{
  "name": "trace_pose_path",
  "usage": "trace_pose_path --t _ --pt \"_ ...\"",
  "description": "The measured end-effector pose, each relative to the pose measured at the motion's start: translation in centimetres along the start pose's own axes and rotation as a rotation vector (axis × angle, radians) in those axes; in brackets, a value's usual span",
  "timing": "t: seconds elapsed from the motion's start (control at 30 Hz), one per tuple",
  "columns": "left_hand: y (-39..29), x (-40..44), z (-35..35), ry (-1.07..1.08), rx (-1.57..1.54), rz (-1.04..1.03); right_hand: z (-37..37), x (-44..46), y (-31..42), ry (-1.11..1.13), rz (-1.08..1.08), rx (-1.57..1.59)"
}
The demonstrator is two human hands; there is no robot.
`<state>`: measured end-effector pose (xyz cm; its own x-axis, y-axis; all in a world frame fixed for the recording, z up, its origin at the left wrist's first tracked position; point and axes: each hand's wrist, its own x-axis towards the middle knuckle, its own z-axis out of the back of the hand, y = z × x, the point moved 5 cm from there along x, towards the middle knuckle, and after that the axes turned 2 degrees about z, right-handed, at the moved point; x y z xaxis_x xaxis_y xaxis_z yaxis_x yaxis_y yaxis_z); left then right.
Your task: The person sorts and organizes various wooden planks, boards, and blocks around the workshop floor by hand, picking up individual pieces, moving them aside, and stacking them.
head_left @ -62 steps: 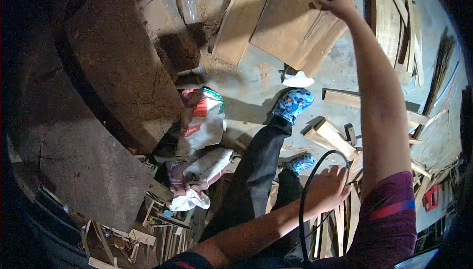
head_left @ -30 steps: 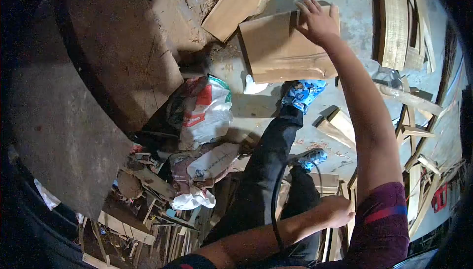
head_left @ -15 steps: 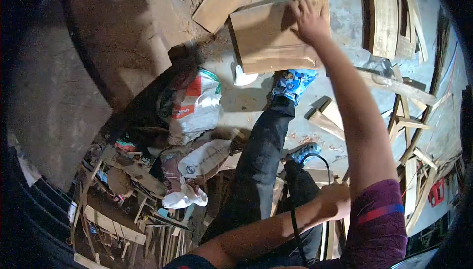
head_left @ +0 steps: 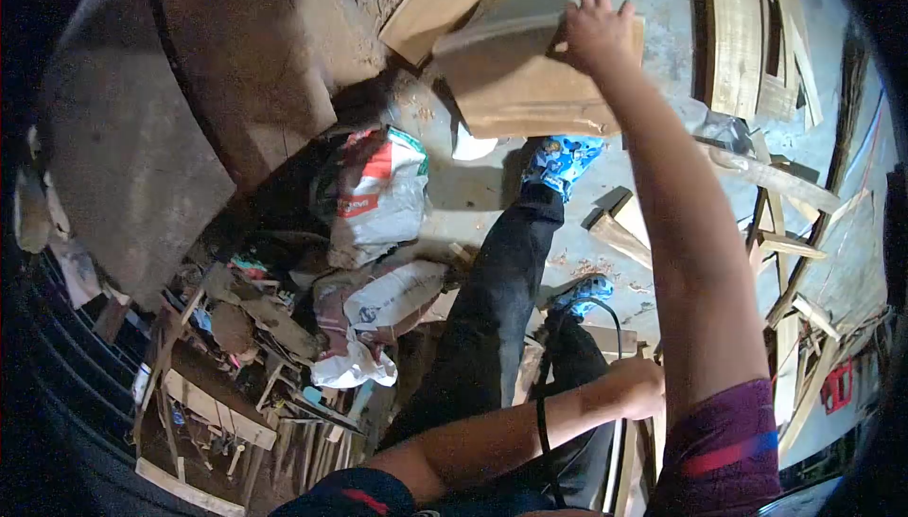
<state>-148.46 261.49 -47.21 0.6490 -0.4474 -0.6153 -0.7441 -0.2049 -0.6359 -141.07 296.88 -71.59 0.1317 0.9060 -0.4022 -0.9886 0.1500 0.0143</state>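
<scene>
I already have the wooden board (head_left: 530,80) apart from the stacked planks (head_left: 736,39), right hand (head_left: 602,37) with fingers spread at its edge, grip of my left hand (head_left: 634,388) unclear.

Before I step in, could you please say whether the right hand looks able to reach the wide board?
Probably yes: the right hand is at the far edge of the wide board, with nothing visible between.

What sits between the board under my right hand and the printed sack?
In the head view, a small white object on the floor, between board and sack.
</scene>
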Motion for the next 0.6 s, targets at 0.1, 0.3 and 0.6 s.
trace_pose_path --t 0.1,0.3,0.6 --pt "-0.5 -0.4 1.9 0.012 -0.012 0.033 2.7 -1.8 1.1 0.082 0.014 0.081" --pt "1.8 2.2 -3.3 0.064 0.068 0.012 4.2 -9.6 0.4 0.036 0.113 0.197" --pt "6.8 -1.0 -5.5 0.489 0.227 0.334 2.9 -14.1 1.6 0.322 0.079 0.547"
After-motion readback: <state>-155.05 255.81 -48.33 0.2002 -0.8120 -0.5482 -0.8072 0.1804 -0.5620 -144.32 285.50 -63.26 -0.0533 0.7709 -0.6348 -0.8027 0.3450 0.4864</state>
